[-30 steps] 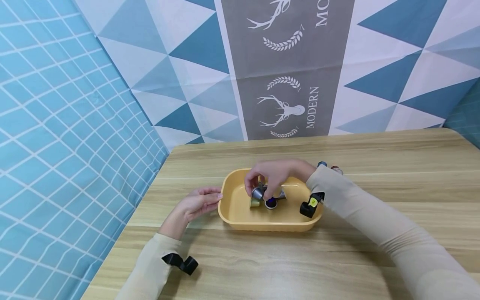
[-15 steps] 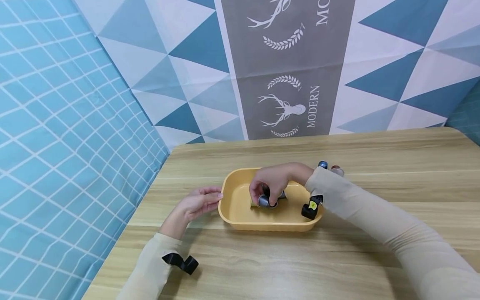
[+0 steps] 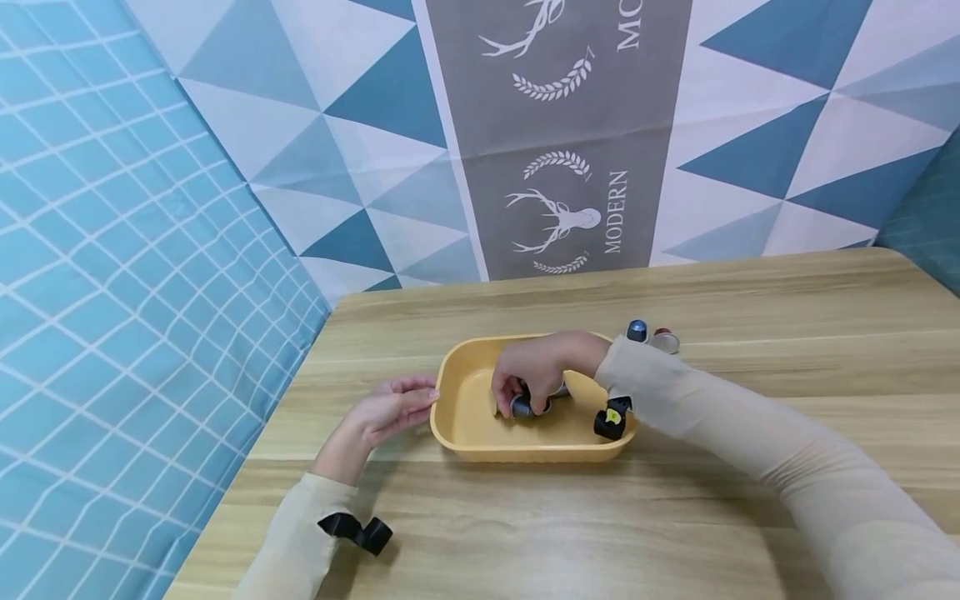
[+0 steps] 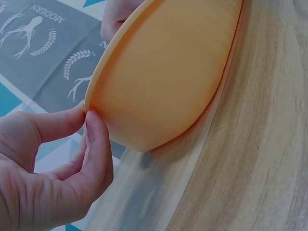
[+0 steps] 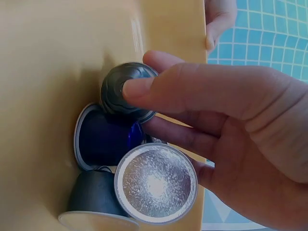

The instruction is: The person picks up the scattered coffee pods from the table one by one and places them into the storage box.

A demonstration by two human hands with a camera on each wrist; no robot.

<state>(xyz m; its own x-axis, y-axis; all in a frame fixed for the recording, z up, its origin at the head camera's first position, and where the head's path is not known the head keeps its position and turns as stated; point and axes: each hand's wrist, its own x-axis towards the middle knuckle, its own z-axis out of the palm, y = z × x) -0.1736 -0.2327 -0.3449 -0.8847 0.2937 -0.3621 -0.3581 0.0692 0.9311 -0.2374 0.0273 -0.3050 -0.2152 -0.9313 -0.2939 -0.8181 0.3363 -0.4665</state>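
My left hand [image 3: 393, 410] pinches the left end rim of a yellow plastic basin [image 3: 525, 453] between thumb and fingers; the left wrist view shows the thumb and fingertips meeting at the rim [image 4: 98, 77]. Inside the basin, my right hand [image 3: 534, 367] holds a dark grey coffee capsule [image 5: 111, 96] between thumb and fingers. Close against it in the right wrist view lies a dark blue capsule [image 5: 103, 139]. A capsule with a silver foil lid [image 5: 156, 187] faces up beside that one, and another dark capsule [image 5: 91, 195] lies at the bottom edge. The hand partly hides the group.
Behind the basin, a blue capsule [image 3: 637, 330] and a reddish-brown capsule with a silver lid [image 3: 665, 340] are on the wooden table [image 3: 480, 533], close to my right sleeve [image 3: 660, 383]. A patterned cloth [image 3: 570, 125] hangs along the back edge, and a blue checked one [image 3: 135, 275] on the left.
My right hand has lowered the capsule onto the basin floor among the others. The yellowish capsule that showed beneath it is now mostly hidden. My left hand keeps its hold on the rim.
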